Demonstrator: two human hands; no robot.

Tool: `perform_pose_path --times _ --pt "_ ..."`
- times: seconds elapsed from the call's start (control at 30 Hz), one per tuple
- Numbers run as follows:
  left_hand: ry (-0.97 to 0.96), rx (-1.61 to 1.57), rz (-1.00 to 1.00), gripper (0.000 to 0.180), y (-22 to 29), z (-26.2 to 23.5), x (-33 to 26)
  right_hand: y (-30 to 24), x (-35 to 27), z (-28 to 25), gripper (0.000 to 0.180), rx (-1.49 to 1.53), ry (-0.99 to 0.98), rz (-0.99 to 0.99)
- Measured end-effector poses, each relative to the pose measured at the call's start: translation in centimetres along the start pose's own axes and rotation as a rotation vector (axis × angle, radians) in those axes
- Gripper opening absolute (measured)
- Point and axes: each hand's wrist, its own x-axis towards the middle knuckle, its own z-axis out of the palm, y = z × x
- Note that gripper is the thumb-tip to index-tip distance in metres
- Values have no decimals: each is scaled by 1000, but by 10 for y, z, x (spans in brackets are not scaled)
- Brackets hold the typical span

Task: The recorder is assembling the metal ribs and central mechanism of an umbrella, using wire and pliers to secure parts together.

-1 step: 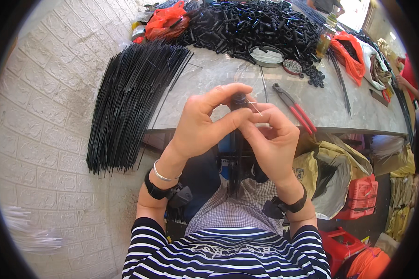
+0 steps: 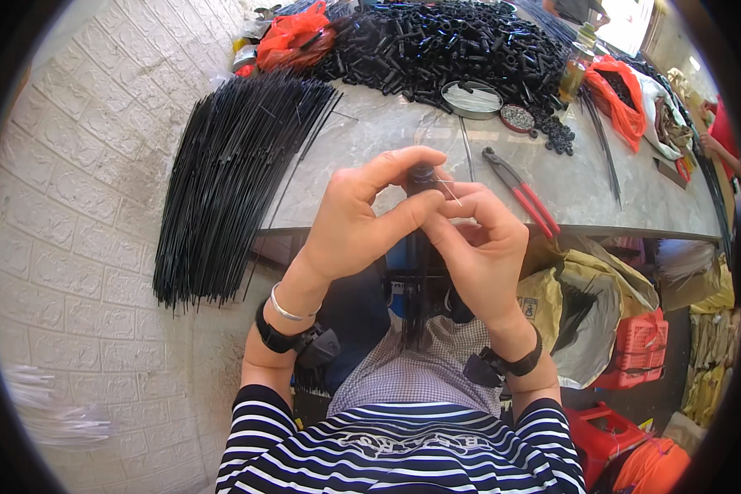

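In front of the table edge my left hand (image 2: 358, 210) is closed around a short black tubular piece (image 2: 421, 174), held upright with its round top showing. Long thin black rods (image 2: 416, 305) hang down below it toward my lap. My right hand (image 2: 482, 239) meets it from the other side, thumb and fingers pinched together. A thin pale wire (image 2: 451, 192) sticks out by the right fingertips, next to the tubular piece. Where the wire enters the piece is hidden by my fingers.
A thick bundle of black rods (image 2: 239, 181) lies at the left. Beyond are a heap of black tubular parts (image 2: 445, 49), a round tin of pale pins (image 2: 472, 99), a small dish (image 2: 517, 118) and red-handled pincers (image 2: 523, 193). A checked cloth (image 2: 412, 379) covers my lap.
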Motion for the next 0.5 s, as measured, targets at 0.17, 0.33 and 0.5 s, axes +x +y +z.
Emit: perform_pose_path --times 0.17,0.33,0.5 --pt "23 46 -37 34 2 0 -2 3 2 2 10 -71 -13 -32" --pt "40 43 -34 28 -1 0 -5 5 0 3 12 -23 -42 30" --pt "61 0 -57 28 1 2 -7 6 1 6 12 -1 -56 75"
